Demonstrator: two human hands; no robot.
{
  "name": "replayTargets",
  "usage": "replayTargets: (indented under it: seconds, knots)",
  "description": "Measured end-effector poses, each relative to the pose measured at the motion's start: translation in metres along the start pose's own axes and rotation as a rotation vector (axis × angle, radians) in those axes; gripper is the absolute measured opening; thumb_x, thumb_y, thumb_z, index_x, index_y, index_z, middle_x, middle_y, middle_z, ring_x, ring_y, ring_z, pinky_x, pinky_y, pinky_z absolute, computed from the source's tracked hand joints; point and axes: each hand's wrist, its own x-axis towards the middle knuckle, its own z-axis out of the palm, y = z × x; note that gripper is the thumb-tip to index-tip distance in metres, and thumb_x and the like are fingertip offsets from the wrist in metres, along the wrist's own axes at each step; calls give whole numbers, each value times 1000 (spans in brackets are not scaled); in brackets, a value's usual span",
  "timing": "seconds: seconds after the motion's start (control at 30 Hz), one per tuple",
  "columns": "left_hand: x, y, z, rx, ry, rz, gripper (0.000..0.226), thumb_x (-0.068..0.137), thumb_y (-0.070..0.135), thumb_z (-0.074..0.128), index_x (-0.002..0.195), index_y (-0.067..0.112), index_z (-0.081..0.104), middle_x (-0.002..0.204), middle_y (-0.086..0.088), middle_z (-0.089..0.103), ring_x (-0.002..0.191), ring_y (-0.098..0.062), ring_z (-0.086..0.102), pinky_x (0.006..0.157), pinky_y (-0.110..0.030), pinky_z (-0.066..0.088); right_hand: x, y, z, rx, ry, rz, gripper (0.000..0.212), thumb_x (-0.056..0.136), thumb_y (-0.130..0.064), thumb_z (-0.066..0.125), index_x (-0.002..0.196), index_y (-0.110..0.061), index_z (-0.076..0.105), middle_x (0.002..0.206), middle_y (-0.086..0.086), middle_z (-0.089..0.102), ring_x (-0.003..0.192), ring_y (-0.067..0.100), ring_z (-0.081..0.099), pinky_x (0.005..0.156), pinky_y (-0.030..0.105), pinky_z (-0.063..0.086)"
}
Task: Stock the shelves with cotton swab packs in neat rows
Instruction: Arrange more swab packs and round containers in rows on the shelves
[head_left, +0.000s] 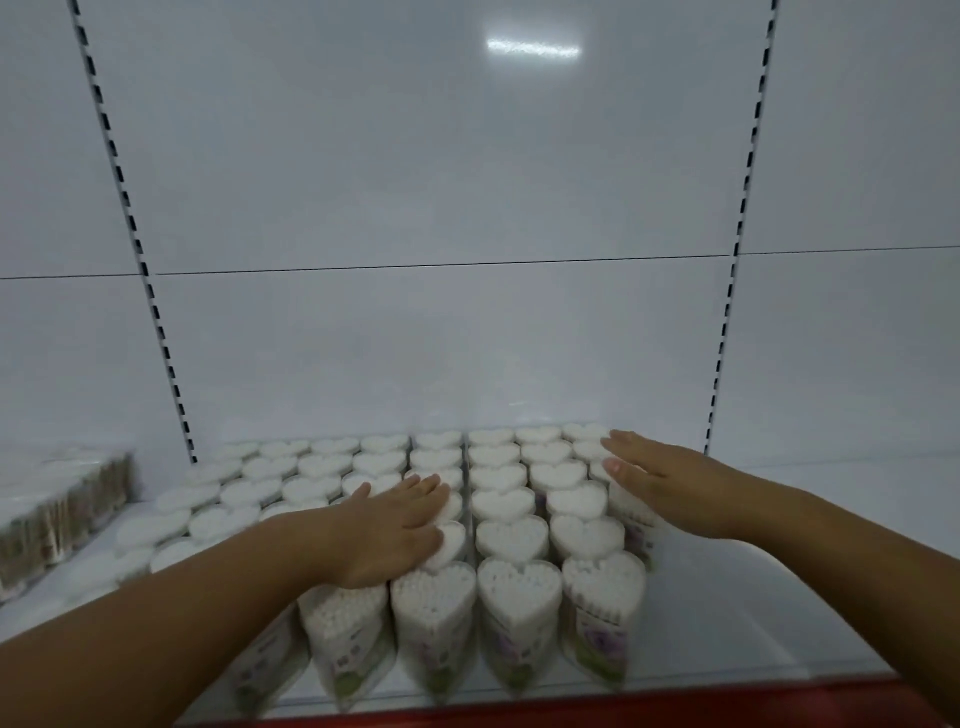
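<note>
Several heart-shaped clear packs of white cotton swabs (511, 540) stand upright in rows on the white shelf (753, 613), filling its left and middle. My left hand (387, 525) lies flat, fingers straight, on top of the packs in the middle rows. With straight fingers, my right hand (670, 480) presses against the right side of the outermost row, near the back. Neither hand holds a pack. The front packs (519, 587) show flowered labels on their sides.
Packs of wooden-stick swabs (62, 499) sit on the neighbouring shelf at the left. A white back panel (441, 208) with slotted uprights rises behind. The shelf's red front edge (675, 706) runs along the bottom. Bare shelf lies right of the rows.
</note>
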Motion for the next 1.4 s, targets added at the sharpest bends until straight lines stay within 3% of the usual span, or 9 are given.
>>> replayTargets:
  seconds: [0.23,0.33,0.5,0.67,0.87,1.07,1.2,1.27,1.4]
  knots:
    - [25,39,-11,-45,111,31,56,105,36,18,154,18,-4,161,1,-14,147,-12,-13,120,-40,-7,19,33,6,805,37,226,58,98,-52,34,145,-20,35,150,-3,37,135,14,35,106,29,28]
    - [42,68,-16,-33,140,27,58,105,38,17,154,17,-7,161,-2,-15,147,-18,-15,119,-44,-3,32,39,18,1159,6,283,55,97,-52,37,134,-14,46,121,1,65,112,16,61,94,32,47]
    - [54,115,-7,-62,172,82,61,102,47,19,153,24,-6,161,3,-15,146,-15,-18,119,-45,-9,51,58,35,1496,136,353,77,95,-61,29,151,-8,20,157,12,22,140,28,31,115,45,26]
    - [58,138,1,-19,151,78,67,99,55,20,153,26,-7,160,6,-17,145,-13,-21,117,-50,-12,66,59,43,1628,114,345,78,93,-66,25,148,-10,30,148,13,40,131,31,45,106,47,37]
    - [60,133,4,-25,119,29,71,98,57,21,153,22,-7,161,5,-12,147,-15,-14,118,-50,-9,71,55,49,1641,15,268,69,93,-66,24,99,-11,64,85,12,75,73,26,73,55,31,56]
    - [60,134,5,-43,127,27,70,98,58,20,153,23,-6,161,6,-13,147,-14,-14,118,-48,-10,71,56,50,1594,4,215,69,94,-64,23,98,-10,65,85,12,74,73,25,73,56,31,57]
    - [59,134,5,-80,134,36,71,97,60,18,154,22,-5,161,5,-14,147,-14,-17,118,-49,-11,68,58,44,1528,33,230,71,95,-62,25,128,-6,53,127,13,62,110,26,63,92,42,49]
    - [57,130,1,-89,137,45,71,97,61,15,154,23,-5,161,5,-13,146,-14,-18,118,-49,-10,65,58,35,1313,159,264,69,97,-57,27,144,-6,37,149,10,39,135,25,40,113,41,29]
    - [44,96,-25,-72,220,26,64,100,54,15,154,23,0,162,2,-6,148,-15,-10,119,-47,-4,48,39,2,607,367,143,59,100,-49,32,142,-10,42,148,7,41,133,24,39,105,31,27]
